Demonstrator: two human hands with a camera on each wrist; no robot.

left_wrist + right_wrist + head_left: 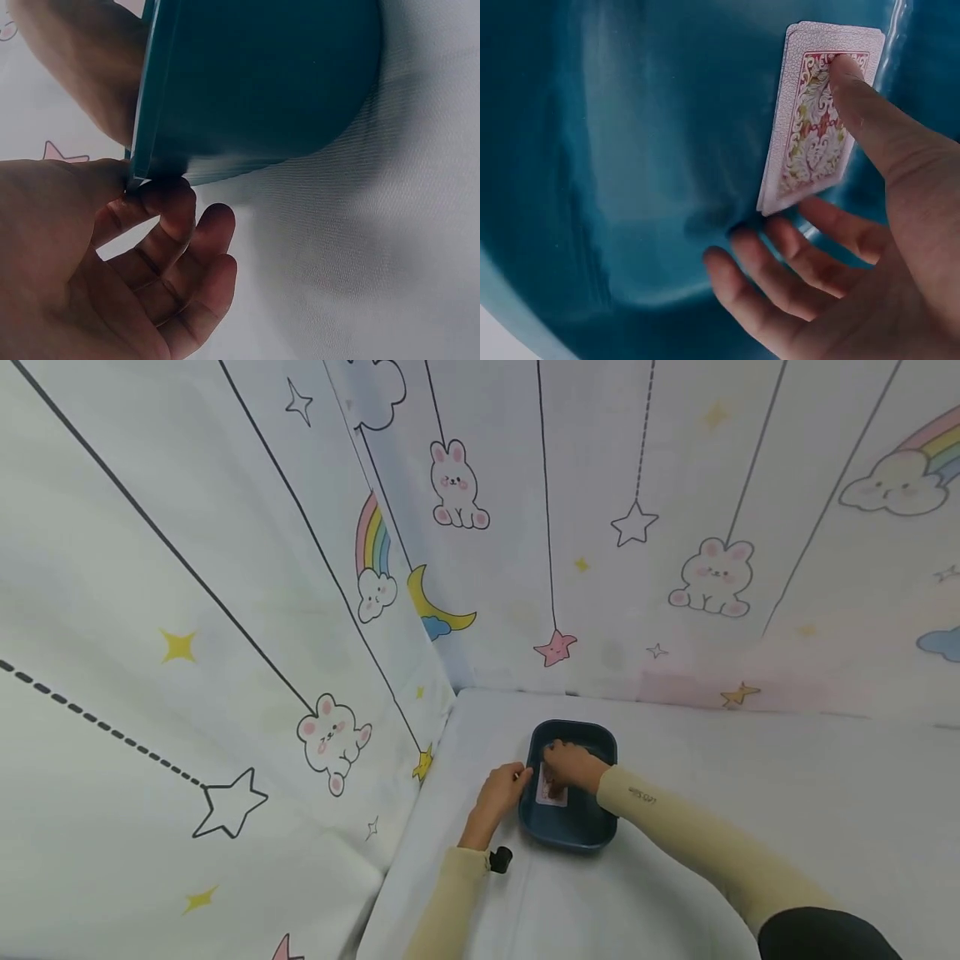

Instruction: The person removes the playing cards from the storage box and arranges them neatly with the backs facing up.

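A dark teal plastic basin [577,833] stands on the white-covered table. My left hand [498,793] pinches its left rim between thumb and forefinger, the other fingers loosely bent below the rim in the left wrist view. Inside the basin, my right hand [576,767] holds a small stack of playing cards [821,124] with patterned red and white backs. The thumb lies across the top card's back, and the forefinger is at the near short edge. In the right wrist view, the remaining fingers spread beside the stack, over the basin's floor [652,172].
White cloth [750,793] covers the table. A white curtain printed with bunnies, stars and rainbows hangs along the left [247,610] and the back [510,568]. Close by the left wrist sits a small black device [501,860].
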